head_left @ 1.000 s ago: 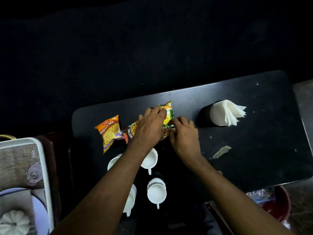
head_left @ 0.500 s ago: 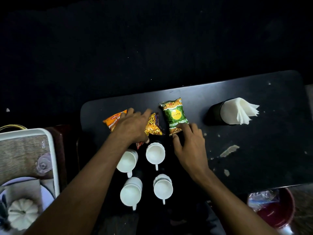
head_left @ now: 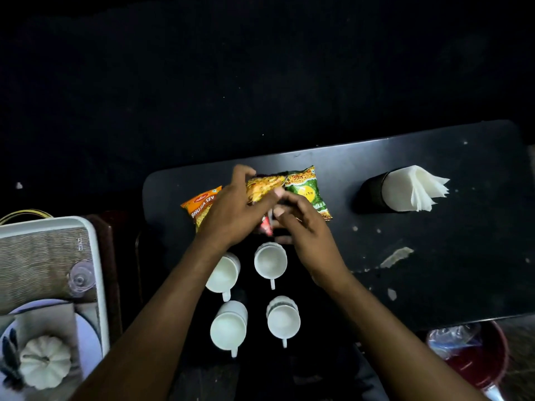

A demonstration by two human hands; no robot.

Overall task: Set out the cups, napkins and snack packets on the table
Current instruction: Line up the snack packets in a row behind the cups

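Note:
Three snack packets lie near the far edge of the black table [head_left: 434, 285]. My left hand [head_left: 234, 215] grips the middle, yellow-and-dark packet [head_left: 262, 186] and holds it tilted. My right hand [head_left: 301, 227] pinches the lower end of that same packet. An orange packet [head_left: 201, 202] lies to the left, partly under my left hand. A green packet [head_left: 307, 189] lies flat to the right. Several white cups [head_left: 270, 260] stand in two rows nearer me. White napkins [head_left: 411, 188] fan out of a dark holder [head_left: 372, 193] on the right.
A white tray [head_left: 95, 256] with a woven mat, a glass [head_left: 81, 277] and a white pumpkin ornament [head_left: 45, 361] sits at the left. A red bucket [head_left: 486, 363] with a plastic bag stands at the lower right. The tabletop has scuffed patches [head_left: 396, 256].
My left hand has lifted the middle packet from beside the orange one toward the green one. My right hand left the green packet and took the middle packet's lower end.

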